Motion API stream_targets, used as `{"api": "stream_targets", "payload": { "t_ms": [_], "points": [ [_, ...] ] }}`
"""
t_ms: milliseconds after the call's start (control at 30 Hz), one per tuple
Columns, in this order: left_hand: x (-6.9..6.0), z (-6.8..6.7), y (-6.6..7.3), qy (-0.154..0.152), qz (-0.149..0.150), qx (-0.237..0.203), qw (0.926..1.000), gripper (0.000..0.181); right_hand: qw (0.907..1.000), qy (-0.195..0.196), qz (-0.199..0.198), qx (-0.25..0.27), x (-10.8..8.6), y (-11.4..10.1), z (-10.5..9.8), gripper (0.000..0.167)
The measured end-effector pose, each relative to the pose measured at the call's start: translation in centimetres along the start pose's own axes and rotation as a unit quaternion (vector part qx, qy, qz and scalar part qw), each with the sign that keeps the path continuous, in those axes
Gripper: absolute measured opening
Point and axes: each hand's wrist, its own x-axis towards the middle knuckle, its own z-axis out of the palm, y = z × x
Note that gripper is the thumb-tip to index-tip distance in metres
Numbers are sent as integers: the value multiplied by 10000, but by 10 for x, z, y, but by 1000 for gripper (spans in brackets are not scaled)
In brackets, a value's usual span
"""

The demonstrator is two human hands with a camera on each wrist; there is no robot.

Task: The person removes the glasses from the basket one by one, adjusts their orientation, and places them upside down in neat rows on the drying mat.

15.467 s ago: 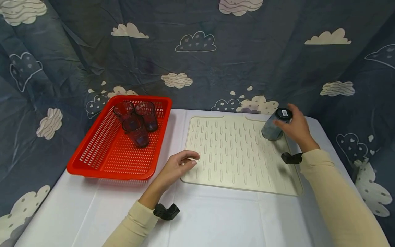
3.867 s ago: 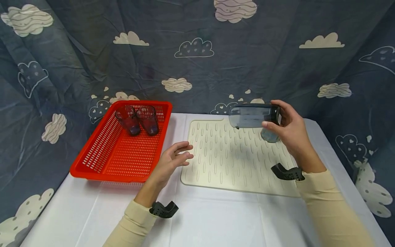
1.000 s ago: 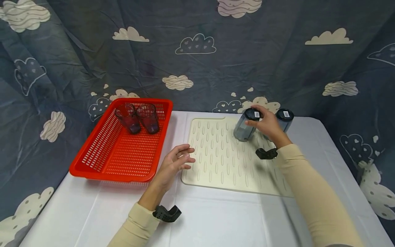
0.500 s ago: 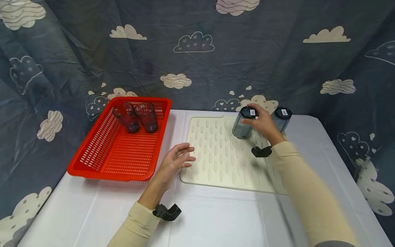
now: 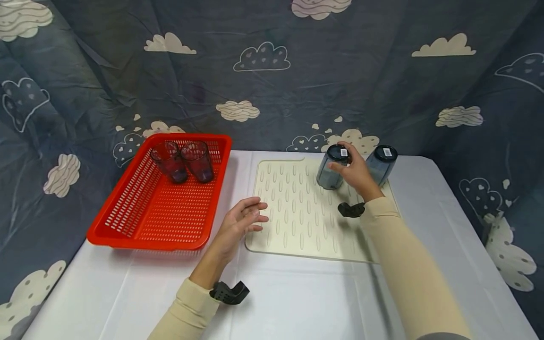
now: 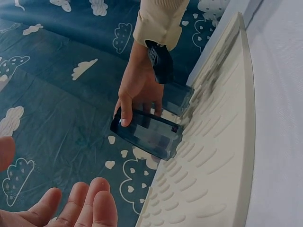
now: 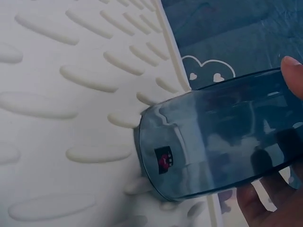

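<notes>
Left of the left hand (image 5: 231,229), just beside its fingers, a red basket (image 5: 170,215) is sitting on the white cloth-covered table (image 5: 293,297), its sloping walls and floor showing rows of small slots. Toward its far end, beyond those fingers, two tinted tumblers (image 5: 169,163) are standing mouth-up side by side, their see-through walls taking on a purplish red. The left fingers are hovering loosely bent and free at the left edge of a cream mat (image 5: 293,212), which is lying flat mostly to their right, its surface carrying many long oval ribs. Farther right, the fingers of the right hand (image 5: 357,174) are gripping a blue-grey tumbler (image 5: 327,172) near its dark upturned base, which is bearing a white label (image 5: 344,152); below them its round mouth is resting on the mat, and a small dark sticker (image 7: 164,159) with a red mark is showing near the rim. Just right of those fingers, partly hidden by the hand, a second inverted tumbler (image 5: 380,166) is standing at the mat's far right corner.
</notes>
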Motion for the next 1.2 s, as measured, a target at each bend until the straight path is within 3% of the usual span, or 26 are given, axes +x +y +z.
{"api": "stream_targets", "payload": {
  "t_ms": [400,600,733,933,1033,1200],
  "points": [
    [-3,-3,6,-9,-7,-6,10000,46,9999,-126,-29,114,1,-2,-2,83],
    [-4,-6,8,138,-7,70,9999,45,9996,110,-208,-160,-4,-7,-10,88],
    [-5,-7,8,126,-55,29,9999,45,9926,669,-875,-520,-19,-14,-8,78],
    [-5,-9,8,50,5,8,10000,46,9665,1369,-2042,-742,-48,-33,-4,48],
    [-6,-10,9,44,34,32,10000,45,9607,1364,-2306,-731,-61,-41,-6,40],
    [-10,-12,16,36,177,97,9998,45,9604,1109,-2442,-750,-80,-43,-10,39]
  ]
}}
